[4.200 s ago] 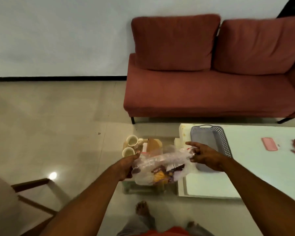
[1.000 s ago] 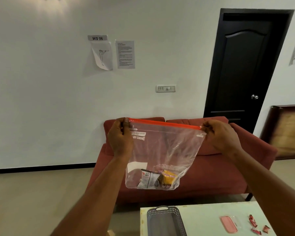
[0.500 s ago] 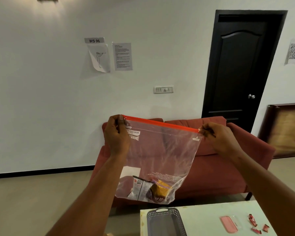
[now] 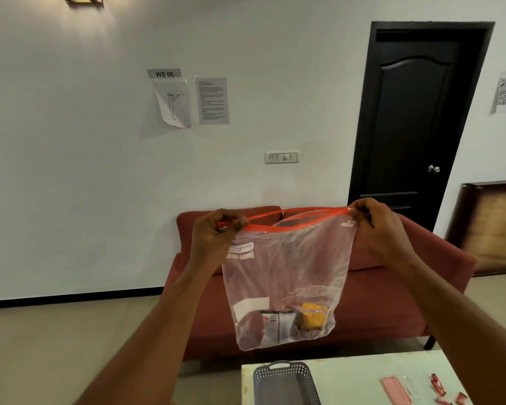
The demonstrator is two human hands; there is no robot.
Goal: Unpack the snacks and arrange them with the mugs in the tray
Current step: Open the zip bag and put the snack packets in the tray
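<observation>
A: Biggest thing first?
B: White wall (image 4: 100, 176), w/ a black door (image 4: 415, 112) on the right. Below it a red sofa (image 4: 377, 293), right behind the bag.

A: Next?
B: Pale tabletop (image 4: 348, 378), bottom right. Grey perforated tray (image 4: 284, 384) sits at its left end, partly cut off by the frame edge.

A: And the bag?
B: Clear zip bag (image 4: 287, 270) w/ an orange-red seal strip (image 4: 287, 226), held up in the air in front of the sofa, above the tray. The strip's two sides are parted in the middle, so the mouth gapes.

A: Hands?
B: Left hand (image 4: 214, 241) pinches the strip's left end, fingers curled tight on it. Right hand (image 4: 377, 229) pinches the right end, same way. Both arms reach up from the bottom of the frame.

A: Snacks?
B: At the bag's bottom: a yellow packet (image 4: 311, 317) touching a white-and-dark packet (image 4: 276, 325) to its left. Print too small to read.

A: Small stuff?
B: Pink flat item (image 4: 395, 390) on the tabletop, well right of the tray; red wrappers (image 4: 438, 388) just beyond it. Can't tell what the pink one is.
</observation>
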